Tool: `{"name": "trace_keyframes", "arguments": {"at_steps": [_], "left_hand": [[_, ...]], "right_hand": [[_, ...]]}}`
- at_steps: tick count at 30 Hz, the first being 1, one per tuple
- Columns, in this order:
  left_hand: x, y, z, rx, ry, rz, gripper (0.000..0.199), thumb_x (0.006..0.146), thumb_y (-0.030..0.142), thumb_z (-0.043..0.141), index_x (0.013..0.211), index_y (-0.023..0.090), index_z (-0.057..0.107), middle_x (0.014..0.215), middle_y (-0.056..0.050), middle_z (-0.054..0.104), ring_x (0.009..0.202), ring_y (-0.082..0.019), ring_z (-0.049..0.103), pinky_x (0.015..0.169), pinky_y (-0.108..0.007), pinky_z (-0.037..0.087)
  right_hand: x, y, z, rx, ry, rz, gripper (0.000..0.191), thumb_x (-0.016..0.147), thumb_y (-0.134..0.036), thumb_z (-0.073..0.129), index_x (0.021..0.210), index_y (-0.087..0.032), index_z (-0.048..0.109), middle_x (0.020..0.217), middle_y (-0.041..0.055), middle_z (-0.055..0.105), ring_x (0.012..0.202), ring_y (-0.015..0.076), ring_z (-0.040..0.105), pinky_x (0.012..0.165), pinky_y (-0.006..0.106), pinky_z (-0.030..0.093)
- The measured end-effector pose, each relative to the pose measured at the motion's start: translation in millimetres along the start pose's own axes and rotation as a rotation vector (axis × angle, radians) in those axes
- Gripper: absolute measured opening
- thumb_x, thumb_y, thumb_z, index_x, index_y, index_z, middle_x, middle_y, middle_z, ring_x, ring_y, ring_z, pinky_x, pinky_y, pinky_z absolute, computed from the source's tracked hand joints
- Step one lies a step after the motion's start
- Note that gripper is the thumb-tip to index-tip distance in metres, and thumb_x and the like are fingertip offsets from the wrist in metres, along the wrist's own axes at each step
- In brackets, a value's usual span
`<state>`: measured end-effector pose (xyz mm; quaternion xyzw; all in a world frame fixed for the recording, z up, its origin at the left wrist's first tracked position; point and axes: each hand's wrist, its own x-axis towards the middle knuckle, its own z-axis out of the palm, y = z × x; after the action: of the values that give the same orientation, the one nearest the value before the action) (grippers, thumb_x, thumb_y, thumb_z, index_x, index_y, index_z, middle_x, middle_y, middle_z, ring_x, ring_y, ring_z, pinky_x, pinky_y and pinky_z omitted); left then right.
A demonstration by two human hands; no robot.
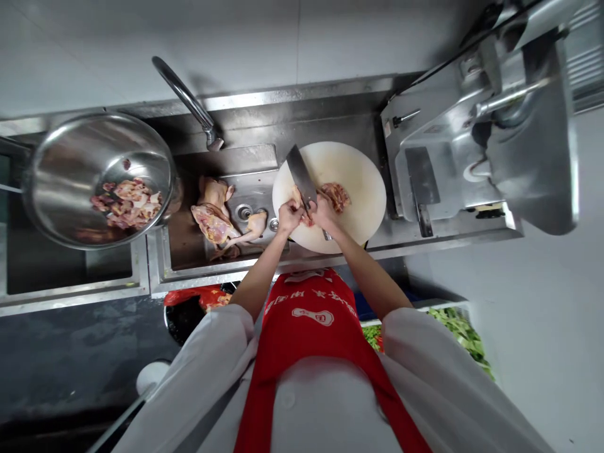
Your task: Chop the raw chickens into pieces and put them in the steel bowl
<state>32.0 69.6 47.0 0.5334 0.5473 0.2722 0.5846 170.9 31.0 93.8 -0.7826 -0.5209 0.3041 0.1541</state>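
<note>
My right hand (323,212) is closed around a cleaver (302,171), whose broad blade slants up and left over a round white cutting board (363,207). Just left of the blade, my left hand (290,216) has its fingers closed on a piece of raw poultry (296,195); part of it is hidden by the fingers and blade. Right of the cleaver, a small heap of chopped meat (336,196) lies on the board. Raw poultry (212,214), a carcass and a leg among it, sits in the sink to the left.
A deep steel pot (51,182) with cut meat pieces (132,201) stands at the left. A curved faucet (189,100) rises behind the sink. At right, a second cleaver (421,189) lies in a tray beside a steel machine (533,138). Chopped greens (462,333) are below the counter.
</note>
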Motion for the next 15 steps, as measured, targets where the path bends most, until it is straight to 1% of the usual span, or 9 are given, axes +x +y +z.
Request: {"name": "trace_keyframes", "arguments": {"at_steps": [2,5,7,9,10,12,14,15], "left_hand": [[-8,8,0.5,-0.016,0.026,0.052,0.020,0.075,0.021,0.066,0.064,0.019,0.049,0.052,0.005,0.050,0.044,-0.007,0.046,0.046,-0.019,0.036],[-15,14,-1.0,-0.039,0.051,0.101,0.018,0.078,0.024,0.064,0.067,0.019,0.051,0.054,0.005,0.051,0.047,-0.008,0.048,0.049,-0.019,0.038],[-16,10,-3.8,0.007,0.033,0.087,0.019,0.078,0.024,0.064,0.065,0.019,0.051,0.052,0.004,0.052,0.046,-0.009,0.048,0.049,-0.020,0.038],[-15,1,-7.6,0.101,0.018,0.057,0.022,0.076,0.023,0.067,0.060,0.018,0.051,0.049,0.003,0.051,0.045,-0.009,0.047,0.048,-0.021,0.037],[-14,-4,-9.6,0.142,0.007,0.035,0.024,0.074,0.023,0.068,0.058,0.018,0.052,0.047,0.003,0.051,0.044,-0.009,0.046,0.047,-0.021,0.037],[-13,-14,-13.3,0.146,-0.021,-0.010,0.025,0.076,0.027,0.069,0.059,0.017,0.054,0.046,0.002,0.053,0.042,-0.009,0.047,0.045,-0.021,0.037],[-15,-21,-16.8,0.060,-0.054,-0.064,0.029,0.080,0.037,0.068,0.064,0.016,0.056,0.047,0.000,0.057,0.039,-0.009,0.049,0.043,-0.020,0.037],[-16,-23,-18.4,0.006,-0.063,-0.093,0.032,0.081,0.041,0.068,0.066,0.016,0.056,0.048,0.000,0.058,0.038,-0.009,0.049,0.041,-0.020,0.037]], "right_hand": [[-13,-10,-4,-0.061,0.028,-0.031,0.030,0.098,-0.028,0.039,0.114,-0.012,0.059,0.107,0.0178,0.070,0.102,0.0265,0.065,0.086,0.033,0.048],[-24,-29,-5,-0.128,0.016,-0.048,0.033,0.101,-0.029,0.034,0.119,-0.011,0.056,0.110,0.0194,0.069,0.105,0.0280,0.065,0.088,0.035,0.047],[-22,-40,2,-0.159,-0.032,0.008,0.032,0.101,-0.027,0.035,0.120,-0.011,0.055,0.111,0.0207,0.068,0.105,0.0284,0.065,0.087,0.035,0.048],[-12,-45,13,-0.155,-0.097,0.058,0.031,0.099,-0.025,0.038,0.120,-0.011,0.056,0.109,0.0210,0.069,0.102,0.0281,0.067,0.084,0.033,0.049],[-5,-44,18,-0.143,-0.116,0.069,0.030,0.099,-0.025,0.040,0.118,-0.011,0.057,0.107,0.0206,0.070,0.100,0.0277,0.067,0.082,0.033,0.049],[10,-36,23,-0.095,-0.104,0.046,0.029,0.097,-0.028,0.044,0.113,-0.011,0.061,0.102,0.0189,0.072,0.095,0.0265,0.068,0.079,0.030,0.049],[24,-22,20,-0.017,-0.084,0.031,0.029,0.097,-0.030,0.044,0.110,-0.011,0.062,0.094,0.0152,0.073,0.087,0.0238,0.068,0.074,0.029,0.050],[29,-14,16,0.033,-0.101,0.039,0.030,0.098,-0.030,0.043,0.111,-0.012,0.062,0.089,0.0126,0.073,0.080,0.0220,0.067,0.071,0.028,0.050]]}}
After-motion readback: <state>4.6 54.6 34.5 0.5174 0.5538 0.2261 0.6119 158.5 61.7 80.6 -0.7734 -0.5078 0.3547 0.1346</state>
